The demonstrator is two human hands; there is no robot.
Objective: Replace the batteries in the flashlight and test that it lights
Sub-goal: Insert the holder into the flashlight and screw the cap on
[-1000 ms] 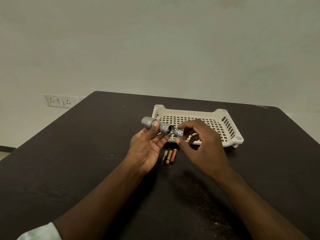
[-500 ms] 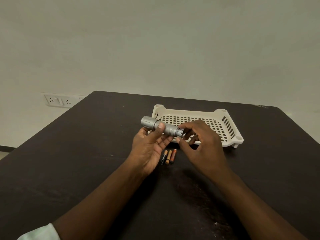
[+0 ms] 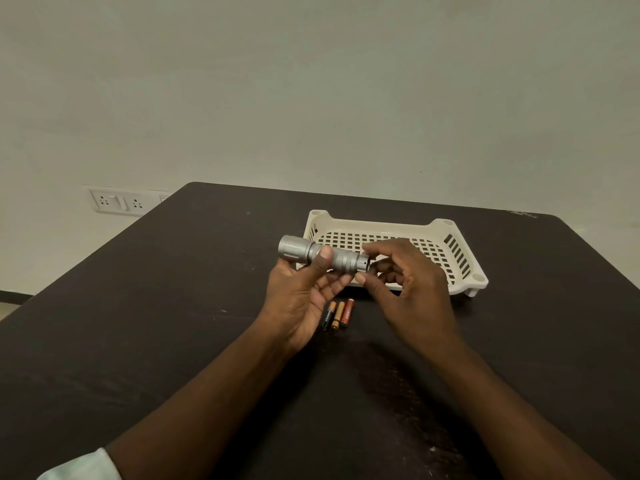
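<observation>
Counts: one wall socket plate (image 3: 119, 201), one flashlight (image 3: 320, 255), three batteries (image 3: 338, 314), one basket (image 3: 464, 268), one table (image 3: 138, 306), two hands.

Far left, the socket plate sits on the wall behind the table's left corner. A pale sleeve cuff (image 3: 81, 465) shows at the bottom left.

The left hand (image 3: 304, 292) grips the silver flashlight from below, thumb laid over the top of the barrel, fingers curled under it. The flashlight is held above the table, roughly level, its wide head pointing left and sticking out past the thumb, tail end pointing right.

Three batteries lie side by side on the dark table, just below and between the two hands, touched by neither. One is black and copper, one orange-brown, one red.

The right hand (image 3: 408, 292) is at the flashlight's tail end; thumb and forefinger pinch the tail cap (image 3: 363, 262), other fingers curled loosely behind. The cap sits against the barrel; whether fully seated, cannot tell.

The white slotted plastic basket stands on the table behind the hands, partly hidden by the right hand. Nothing visible inside it.
</observation>
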